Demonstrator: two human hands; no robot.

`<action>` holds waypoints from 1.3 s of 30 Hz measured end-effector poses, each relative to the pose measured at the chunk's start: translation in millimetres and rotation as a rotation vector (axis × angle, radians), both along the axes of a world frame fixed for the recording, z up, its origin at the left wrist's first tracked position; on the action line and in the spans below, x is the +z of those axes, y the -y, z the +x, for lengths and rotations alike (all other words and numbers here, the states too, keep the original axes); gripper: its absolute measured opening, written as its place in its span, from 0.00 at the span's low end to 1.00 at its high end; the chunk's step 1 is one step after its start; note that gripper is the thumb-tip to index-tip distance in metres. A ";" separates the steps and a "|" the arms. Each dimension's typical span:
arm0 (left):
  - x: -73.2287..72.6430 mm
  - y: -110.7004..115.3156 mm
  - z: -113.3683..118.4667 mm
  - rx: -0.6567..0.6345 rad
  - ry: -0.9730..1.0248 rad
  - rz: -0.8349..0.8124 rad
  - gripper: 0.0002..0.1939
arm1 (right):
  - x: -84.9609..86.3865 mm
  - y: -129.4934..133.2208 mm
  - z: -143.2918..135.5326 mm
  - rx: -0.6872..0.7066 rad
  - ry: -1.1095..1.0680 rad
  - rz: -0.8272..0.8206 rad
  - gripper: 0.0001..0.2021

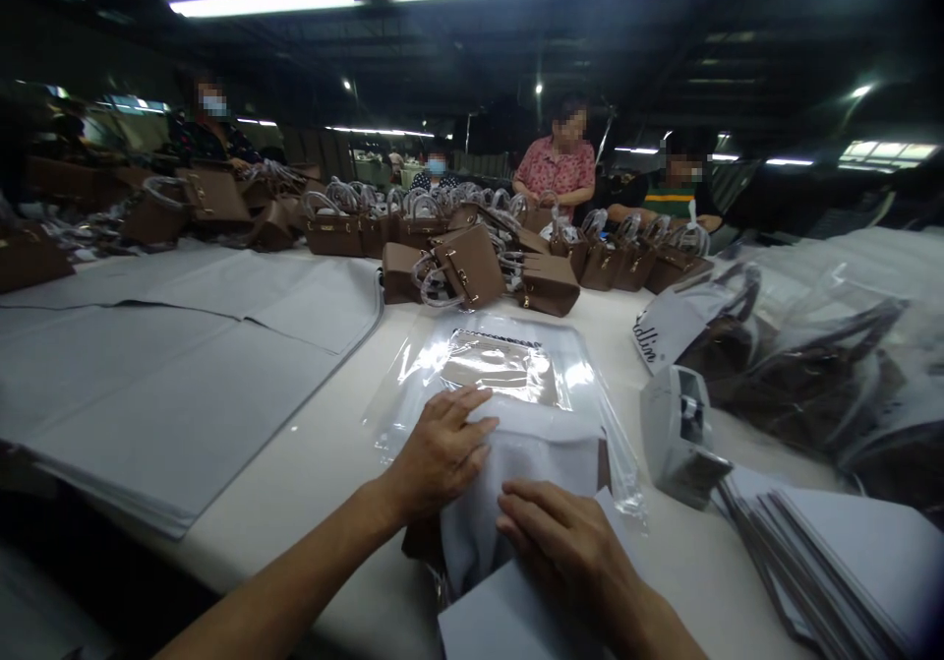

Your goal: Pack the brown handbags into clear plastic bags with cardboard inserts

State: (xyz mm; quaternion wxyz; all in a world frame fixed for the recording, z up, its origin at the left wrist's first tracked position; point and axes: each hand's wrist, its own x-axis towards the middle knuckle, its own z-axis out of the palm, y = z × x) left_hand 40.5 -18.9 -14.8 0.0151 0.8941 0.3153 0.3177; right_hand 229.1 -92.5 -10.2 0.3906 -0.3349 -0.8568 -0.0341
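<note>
A brown handbag point(424, 540) lies in front of me on the table, mostly covered by a soft white sheet point(550, 449). My left hand point(446, 444) rests on the sheet near its far left edge, fingers spread. On the near right part of the sheet lies my right hand point(564, 537), its fingers stretched out and close together. Under the right wrist a white card or paper point(491, 616) partly shows. Beyond the handbag is a stack of clear plastic bags point(579, 375), shiny with reflections. The handbag's near end is partly hidden by my right hand and the card.
Large grey-white sheets point(184, 375) cover the left side. Several brown handbags point(472, 267) crowd the far side. At right stand a white device point(671, 434), a stack of white boards point(833, 562) and plastic-wrapped handbags point(811, 375). Several people are across the table.
</note>
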 end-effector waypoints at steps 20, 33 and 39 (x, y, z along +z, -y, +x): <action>22.5 102.8 -4.8 -0.142 0.629 -1.025 0.20 | 13.9 19.6 30.0 -0.423 -0.067 -0.100 0.05; 22.1 32.2 -10.1 0.085 0.737 -1.008 0.17 | 14.3 24.5 22.5 -0.238 0.421 0.226 0.40; 13.0 -0.3 -6.3 0.408 0.315 -0.600 0.10 | -24.0 -7.2 32.0 -0.316 0.659 -0.013 0.43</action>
